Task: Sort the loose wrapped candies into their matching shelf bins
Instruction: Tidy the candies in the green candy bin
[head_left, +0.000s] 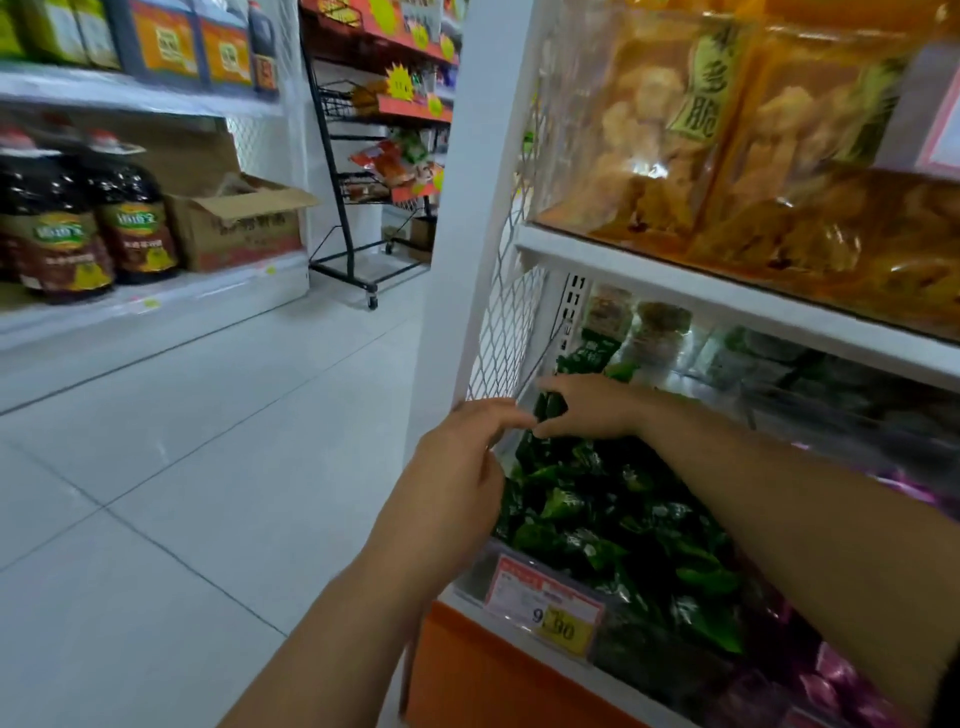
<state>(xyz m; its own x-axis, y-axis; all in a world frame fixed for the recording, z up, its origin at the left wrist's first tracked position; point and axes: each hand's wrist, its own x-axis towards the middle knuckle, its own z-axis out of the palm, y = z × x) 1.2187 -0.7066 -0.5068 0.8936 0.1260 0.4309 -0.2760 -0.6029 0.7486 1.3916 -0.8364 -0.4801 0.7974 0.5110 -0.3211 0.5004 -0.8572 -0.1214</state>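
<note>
Green wrapped candies (613, 519) lie heaped in the clear-fronted bin (480, 566) straight below the pinch, and one more sits inside it. Far left of the grip, across the tiled floor (182, 441), dark oil bottles (78, 223) stand on a low white shelf beside an open cardboard box (239, 223). A black wire rack (363, 182) on castors stands beyond them, well apart from both hands.

Nearer, the left hand (462, 467) reaches in from below and left of the grip, its fingers loosely straight and holding nothing. Its fingertips (511, 410) come just beside the pinched piece, at the edge of the white mesh side panel (498, 322); whether they touch the wrapper cannot be told.

Right of them, the right hand (592, 410) pinches a single green candy (549, 408) between forefinger above and thumb below, closed firmly on the wrapper. The piece hangs just above the pile, at the bin's back left corner.

Below the grip, a red and yellow price tag (545, 605) sits on the bin front. Lower and further right, purple wrapped candies (841, 675) fill the neighbouring bin, partly hidden by the right forearm. Above the grip, on the next shelf up, stand bags of golden fried snacks (675, 130).
</note>
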